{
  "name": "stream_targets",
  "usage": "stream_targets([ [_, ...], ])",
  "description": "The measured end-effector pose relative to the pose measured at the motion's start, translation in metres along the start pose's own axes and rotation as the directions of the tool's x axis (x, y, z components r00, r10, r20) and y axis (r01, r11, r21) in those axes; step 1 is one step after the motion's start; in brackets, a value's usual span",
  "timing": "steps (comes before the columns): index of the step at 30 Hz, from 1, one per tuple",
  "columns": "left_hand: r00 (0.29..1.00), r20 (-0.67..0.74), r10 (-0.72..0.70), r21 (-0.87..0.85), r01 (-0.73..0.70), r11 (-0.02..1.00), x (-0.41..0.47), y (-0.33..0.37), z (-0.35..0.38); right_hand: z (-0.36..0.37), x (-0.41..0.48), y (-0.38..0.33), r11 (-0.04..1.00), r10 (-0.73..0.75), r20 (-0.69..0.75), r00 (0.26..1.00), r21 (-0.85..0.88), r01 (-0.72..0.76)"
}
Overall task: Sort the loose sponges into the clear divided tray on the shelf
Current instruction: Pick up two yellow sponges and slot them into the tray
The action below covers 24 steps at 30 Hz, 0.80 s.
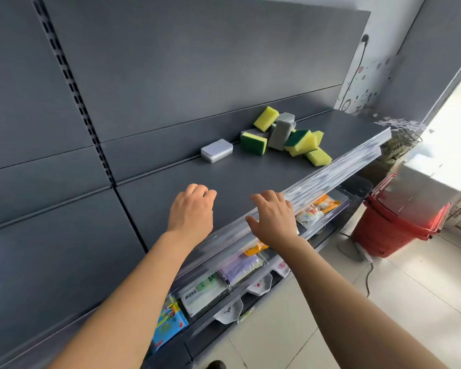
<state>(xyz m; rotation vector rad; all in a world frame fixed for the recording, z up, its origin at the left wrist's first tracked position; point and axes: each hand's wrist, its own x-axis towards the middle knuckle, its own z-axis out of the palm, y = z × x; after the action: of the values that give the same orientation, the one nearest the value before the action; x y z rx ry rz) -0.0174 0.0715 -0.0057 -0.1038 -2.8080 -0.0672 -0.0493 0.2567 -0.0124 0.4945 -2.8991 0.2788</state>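
While both hands hang low over the near part of the shelf, neither holds anything: the left hand [190,209] has its fingers loosely curled under, and the right hand [273,221] is relaxed and half spread above the clear front rail [338,166]. Whether the right fingertips touch that rail cannot be told.

The step in hand looks like the very start, a reach toward the first sponge, with no sponge sorted yet. The loose sponges [285,134] lie in a jumbled heap at about 1 o'clock from the hands, well apart from them, near the back of the grey shelf [171,193]. Most are yellow with a green scouring face, and one grey sponge [281,131] stands upright among them. A small white box [217,150] sits at 12 o'clock from the left hand, just left of the heap.

No clear divided tray can be picked out with certainty on this shelf, so the next move probably calls for finding it as well as reaching further in to pinch one sponge off the heap without toppling the rest.

Behind the shelf rises a grey back panel [171,75] with a slotted upright [72,83]. Below, at 6 o'clock, lower shelves carry packaged goods [240,267]. At 3 o'clock stacked red baskets [399,222] stand on a pale tiled floor [410,288].
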Motion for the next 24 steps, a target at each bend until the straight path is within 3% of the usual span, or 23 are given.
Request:
stream_targets([
  [16, 0.994, -0.003, 0.111, -0.063, -0.111, 0.992, 0.236, 0.057, 0.09, 0.014, 0.178, 0.15, 0.988, 0.111, -0.041, 0.993, -0.106, -0.114],
  [24, 0.991, 0.105, 0.089, -0.038, -0.085, 0.996, 0.309, 0.064, 0.126, 0.029, 0.244, 0.192, 0.978, 0.062, -0.053, 0.997, -0.194, -0.072],
])
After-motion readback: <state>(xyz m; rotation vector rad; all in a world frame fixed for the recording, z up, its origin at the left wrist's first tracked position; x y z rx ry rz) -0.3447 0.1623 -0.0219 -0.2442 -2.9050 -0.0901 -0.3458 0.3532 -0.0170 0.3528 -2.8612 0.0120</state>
